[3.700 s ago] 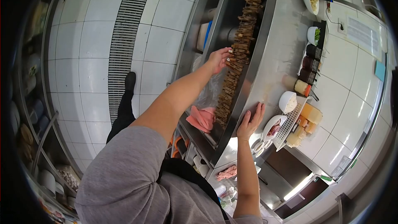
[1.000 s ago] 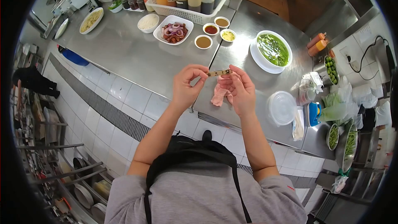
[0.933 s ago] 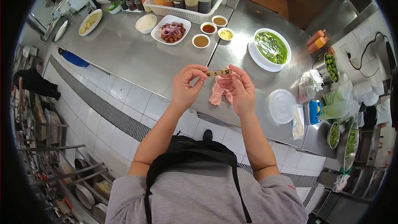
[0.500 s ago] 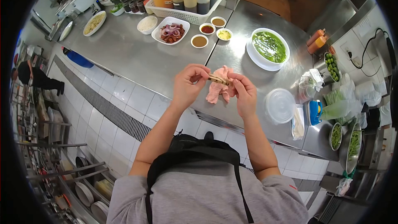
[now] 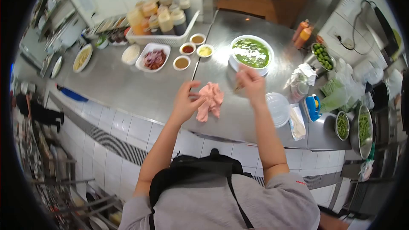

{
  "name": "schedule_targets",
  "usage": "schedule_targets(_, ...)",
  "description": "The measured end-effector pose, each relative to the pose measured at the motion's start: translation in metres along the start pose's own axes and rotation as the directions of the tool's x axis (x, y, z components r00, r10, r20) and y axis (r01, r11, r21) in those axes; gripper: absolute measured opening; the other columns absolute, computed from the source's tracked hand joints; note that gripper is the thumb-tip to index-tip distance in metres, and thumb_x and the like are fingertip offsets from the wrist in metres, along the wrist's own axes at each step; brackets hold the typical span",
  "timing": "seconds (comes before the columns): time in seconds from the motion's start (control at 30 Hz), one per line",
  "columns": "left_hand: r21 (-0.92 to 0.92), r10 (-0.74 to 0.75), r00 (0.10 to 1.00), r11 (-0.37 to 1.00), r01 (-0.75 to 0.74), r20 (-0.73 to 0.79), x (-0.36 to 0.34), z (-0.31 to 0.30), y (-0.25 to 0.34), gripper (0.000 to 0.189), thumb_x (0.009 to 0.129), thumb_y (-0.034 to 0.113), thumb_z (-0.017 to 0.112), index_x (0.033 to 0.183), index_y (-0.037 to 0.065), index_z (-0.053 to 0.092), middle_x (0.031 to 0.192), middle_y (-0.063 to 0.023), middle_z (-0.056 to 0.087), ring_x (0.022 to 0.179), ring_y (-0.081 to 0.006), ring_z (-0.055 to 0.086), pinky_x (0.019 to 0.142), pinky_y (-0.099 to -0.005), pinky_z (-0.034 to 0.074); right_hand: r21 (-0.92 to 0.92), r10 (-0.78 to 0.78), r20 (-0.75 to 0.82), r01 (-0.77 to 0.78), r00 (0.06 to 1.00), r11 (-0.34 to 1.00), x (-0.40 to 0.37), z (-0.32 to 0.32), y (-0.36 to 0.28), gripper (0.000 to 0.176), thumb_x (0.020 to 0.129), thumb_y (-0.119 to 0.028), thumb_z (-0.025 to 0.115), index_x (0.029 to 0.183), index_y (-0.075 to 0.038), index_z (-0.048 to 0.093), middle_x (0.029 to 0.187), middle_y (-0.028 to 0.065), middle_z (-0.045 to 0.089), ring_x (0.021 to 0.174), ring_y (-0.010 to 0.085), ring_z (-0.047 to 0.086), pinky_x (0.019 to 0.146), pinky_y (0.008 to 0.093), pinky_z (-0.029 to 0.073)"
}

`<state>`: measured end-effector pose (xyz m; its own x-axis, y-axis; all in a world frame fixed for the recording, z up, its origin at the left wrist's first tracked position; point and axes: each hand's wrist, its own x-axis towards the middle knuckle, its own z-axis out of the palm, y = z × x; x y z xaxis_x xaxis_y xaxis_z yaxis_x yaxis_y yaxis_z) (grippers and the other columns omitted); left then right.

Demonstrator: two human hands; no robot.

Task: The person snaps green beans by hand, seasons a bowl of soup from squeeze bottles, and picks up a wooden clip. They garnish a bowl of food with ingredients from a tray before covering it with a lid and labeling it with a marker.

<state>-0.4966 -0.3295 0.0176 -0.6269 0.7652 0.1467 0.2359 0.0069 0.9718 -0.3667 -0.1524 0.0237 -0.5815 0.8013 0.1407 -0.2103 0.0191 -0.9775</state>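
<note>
Your left hand (image 5: 185,105) is open beside the pink cloth (image 5: 211,101) | your right hand (image 5: 252,85), blurred, pinches a small piece (image 5: 237,87) right of it

Room left of the left hand (image 5: 186,103)
Cloth (image 5: 210,101) crowds its right; a bowl (image 5: 251,53) blocks ahead of the right hand (image 5: 251,81), 1 lid (image 5: 277,110) at right.

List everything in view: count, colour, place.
Cloth: one, pink, counter's near part
Green-filled bowl: one, white, beyond right hand
Small cups: four, white, counter's middle
Onion dish: one, white, left of cups
Round bowl: one, white, left of dish
Oval plate: one, white, farther left
Bottle basket: one, white, against wall
Lid: one, clear, right
Loose bottles: two, red and orange, back right
Vegetable bowls: two, silver, far right
Person: one, black-clothed, far left
Left hand: one, bare, beside cloth
Right hand: one, bare, pinching something blurred
</note>
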Motion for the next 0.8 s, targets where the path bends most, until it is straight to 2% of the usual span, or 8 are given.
schedule_targets(0.03,0.014,-0.007,0.999,1.0,0.006,0.031,-0.002,-0.006,-0.01,0.039,0.072,0.002,0.064,0.108,0.0,0.048,0.103,-0.0065,0.052,0.08,-0.0115,0.055,0.068,-0.0233,0.046,0.039,-0.049,-0.166,0.056,0.985,0.998,0.021,-0.023,-0.015,0.025,0.078,-0.006,0.058,0.102,0.001,0.058,0.07,0.0006,0.058,0.061,0.0054,0.051,0.055,0.0196,0.041)
schedule_targets(0.1,-0.015,-0.075,0.991,0.997,0.077,0.111,-0.01,-0.018,-0.021,0.036,0.073,0.003,0.063,0.105,0.001,0.049,0.104,-0.007,0.051,0.08,-0.0135,0.057,0.067,-0.0236,0.047,-0.485,-0.529,-0.355,0.332,0.771,0.809,0.072,-0.087,-0.018,0.015,0.077,-0.007,0.059,0.091,-0.001,0.059,0.076,0.007,0.062,0.068,0.0128,0.056,0.062,0.026,0.045)
schedule_targets(0.23,0.061,-0.18,0.982,0.982,0.176,0.056,-0.025,-0.034,-0.035,0.032,0.073,0.003,0.063,0.103,0.0,0.052,0.1,-0.0072,0.054,0.079,-0.0128,0.057,0.068,-0.0221,0.046,-0.655,-0.608,-0.538,0.164,0.584,0.737,0.153,-0.163,0.028,0.027,0.071,-0.004,0.066,0.096,0.001,0.057,0.078,0.0062,0.061,0.066,0.0123,0.057,0.062,0.023,0.045)
schedule_targets(0.33,0.05,-0.226,0.974,0.973,0.225,0.003,-0.034,-0.043,-0.026,0.03,0.073,0.002,0.062,0.102,0.0,0.053,0.099,-0.0074,0.055,0.079,-0.0124,0.056,0.068,-0.0226,0.046,-0.468,-0.26,-0.731,-0.186,0.631,0.864,0.181,-0.189,0.075,0.025,0.07,-0.002,0.065,0.094,0.0,0.058,0.077,0.0069,0.06,0.067,0.0154,0.058,0.06,0.0239,0.048)
schedule_targets(0.4,0.07,-0.223,0.974,0.972,0.226,-0.04,-0.04,-0.052,-0.025,0.031,0.073,0.002,0.062,0.102,0.0,0.053,0.099,-0.0074,0.056,0.078,-0.012,0.055,0.067,-0.0229,0.046,0.364,0.294,-0.793,0.029,0.534,0.931,0.19,-0.185,0.097,0.017,0.07,0.003,0.063,0.085,-0.002,0.06,0.076,0.0081,0.06,0.065,0.0177,0.058,0.053,0.0253,0.049)
schedule_targets(0.7,0.067,-0.213,0.96,0.971,0.228,-0.184,-0.06,-0.079,-0.033,0.031,0.074,0.002,0.06,0.103,0.001,0.052,0.098,-0.0058,0.055,0.074,-0.0096,0.053,0.068,-0.0218,0.044,0.422,0.477,-0.71,-0.23,0.518,0.877,0.18,-0.175,0.114,0.006,0.073,-0.003,0.062,0.078,-0.003,0.058,0.068,0.0063,0.055,0.055,0.0153,0.053,0.043,0.0237,0.043)
schedule_targets(0.77,0.037,-0.212,0.959,0.974,0.222,-0.189,-0.061,-0.077,-0.038,0.029,0.074,0.001,0.06,0.102,0.001,0.053,0.097,-0.006,0.056,0.073,-0.0089,0.052,0.067,-0.0216,0.043,0.306,0.276,-0.889,0.025,0.367,0.952,0.168,-0.169,0.103,0.012,0.078,-0.013,0.059,0.084,-0.003,0.055,0.069,0.0044,0.053,0.057,0.0142,0.053,0.045,0.0248,0.043)
schedule_targets(0.8,0.009,-0.212,0.956,0.976,0.219,-0.202,-0.063,-0.077,-0.039,0.027,0.074,0.001,0.06,0.101,0.001,0.053,0.096,-0.0062,0.056,0.072,-0.0083,0.051,0.066,-0.0215,0.042,0.366,0.268,-0.823,0.107,0.5,0.925,0.154,-0.166,0.094,0.019,0.081,-0.021,0.055,0.09,-0.004,0.053,0.07,0.0031,0.052,0.059,0.013,0.053,0.049,0.025,0.043)
